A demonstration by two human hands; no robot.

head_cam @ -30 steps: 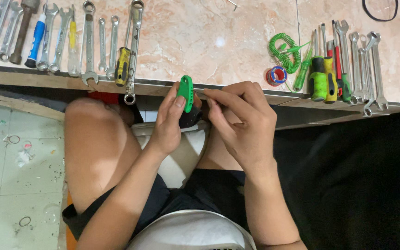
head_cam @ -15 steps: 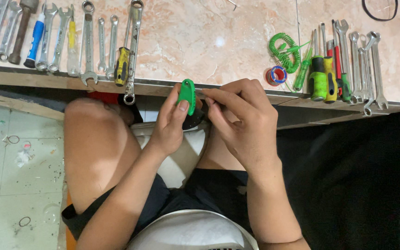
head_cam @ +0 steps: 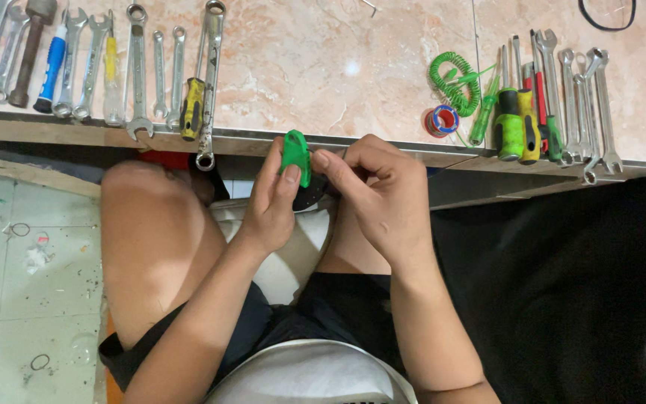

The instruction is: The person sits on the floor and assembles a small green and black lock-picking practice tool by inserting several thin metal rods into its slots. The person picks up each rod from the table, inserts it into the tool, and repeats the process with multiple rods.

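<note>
Head view: the left hand (head_cam: 274, 206) has its grip clenched on a small green plastic part (head_cam: 295, 155), thumb pressed on its face, just below the table (head_cam: 300, 67) edge above the lap. The right hand (head_cam: 383, 198) pinches a dark piece beside it, mostly hidden. Wrenches (head_cam: 140, 71) line the table's left side; screwdrivers (head_cam: 517, 112) and a green coiled cord (head_cam: 454, 78) lie right.

head cam, looks down, close up

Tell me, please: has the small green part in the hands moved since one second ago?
Hardly. The green part sits just below the table edge, right of the long wrench, only slightly more upright than before.
</note>
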